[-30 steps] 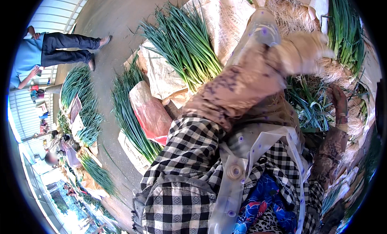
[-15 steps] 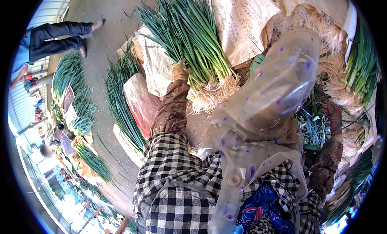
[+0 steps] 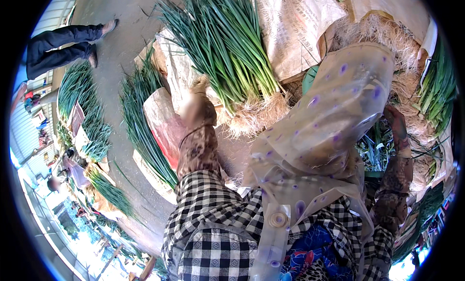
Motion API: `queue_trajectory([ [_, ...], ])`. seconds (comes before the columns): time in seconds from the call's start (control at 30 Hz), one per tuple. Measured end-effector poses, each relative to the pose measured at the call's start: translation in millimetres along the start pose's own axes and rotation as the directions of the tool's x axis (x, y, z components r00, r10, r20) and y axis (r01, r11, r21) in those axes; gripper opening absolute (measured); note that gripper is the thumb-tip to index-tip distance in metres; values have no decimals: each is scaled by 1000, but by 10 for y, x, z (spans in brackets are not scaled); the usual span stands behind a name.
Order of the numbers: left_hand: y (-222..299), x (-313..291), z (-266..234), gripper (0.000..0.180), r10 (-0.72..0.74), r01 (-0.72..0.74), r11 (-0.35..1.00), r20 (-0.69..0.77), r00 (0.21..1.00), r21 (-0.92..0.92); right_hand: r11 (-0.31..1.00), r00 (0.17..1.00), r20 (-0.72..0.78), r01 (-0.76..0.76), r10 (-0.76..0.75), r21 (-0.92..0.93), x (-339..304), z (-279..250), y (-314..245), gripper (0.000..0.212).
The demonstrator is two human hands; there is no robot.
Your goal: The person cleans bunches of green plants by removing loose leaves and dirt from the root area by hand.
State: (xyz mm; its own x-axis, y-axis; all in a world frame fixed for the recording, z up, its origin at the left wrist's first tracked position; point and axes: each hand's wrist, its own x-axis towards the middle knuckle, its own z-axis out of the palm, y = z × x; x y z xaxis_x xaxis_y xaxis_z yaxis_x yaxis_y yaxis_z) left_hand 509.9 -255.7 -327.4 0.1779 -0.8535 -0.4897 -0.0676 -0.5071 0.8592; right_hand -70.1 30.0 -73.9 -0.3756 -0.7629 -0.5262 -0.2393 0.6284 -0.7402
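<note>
My left hand point(image 3: 197, 98), in a tan glove, is beside the root end of a large bunch of green onions point(image 3: 232, 53). Motion and blur hide its fingers, and I cannot tell whether it touches the stalks. The bunch lies with dark green leaves pointing away and pale shaggy roots point(image 3: 254, 117) toward me. My right hand point(image 3: 397, 123) is at the right, past the clear purple-spotted plastic apron point(image 3: 334, 101) over my knee. It is close to the roots of another pile and above loose green leaves point(image 3: 377, 145); its fingers are mostly hidden.
Printed tan sacks point(image 3: 295, 29) lie beyond the bunch. More green onions point(image 3: 145, 121) lie left, by a red-and-white sack point(image 3: 164, 118). At the right are piled roots point(image 3: 404, 48) and green leaves point(image 3: 436, 82). A person in dark trousers point(image 3: 68, 43) stands far left.
My left hand has shifted left and back from the stalks of the bunch. My right hand has moved slightly away from me, toward the piled roots. The whole view has tilted a little.
</note>
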Motion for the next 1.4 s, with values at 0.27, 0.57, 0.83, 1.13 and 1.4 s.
queue_trajectory([
  [0.27,1332,-944,-34,13,294,-18,799,365,884,-600,996,996,-9,88,-88,30,71,-31,-86,29],
  [0.57,2722,-1571,1157,15,626,56,719,680,382,-693,991,992,-74,109,-103,80,-34,-289,-90,40],
  [0.83,2888,-2460,1828,43,787,-992,46,616,-39,-120,975,993,-117,46,-21,217,-352,-345,226,42],
  [1.13,453,-438,291,33,14,-43,608,44,999,793,968,988,-132,-40,74,248,-447,-448,619,45],
  [1.4,-1504,178,-331,27,20,-209,643,257,966,737,991,995,-40,-92,97,99,-122,-347,380,40],
])
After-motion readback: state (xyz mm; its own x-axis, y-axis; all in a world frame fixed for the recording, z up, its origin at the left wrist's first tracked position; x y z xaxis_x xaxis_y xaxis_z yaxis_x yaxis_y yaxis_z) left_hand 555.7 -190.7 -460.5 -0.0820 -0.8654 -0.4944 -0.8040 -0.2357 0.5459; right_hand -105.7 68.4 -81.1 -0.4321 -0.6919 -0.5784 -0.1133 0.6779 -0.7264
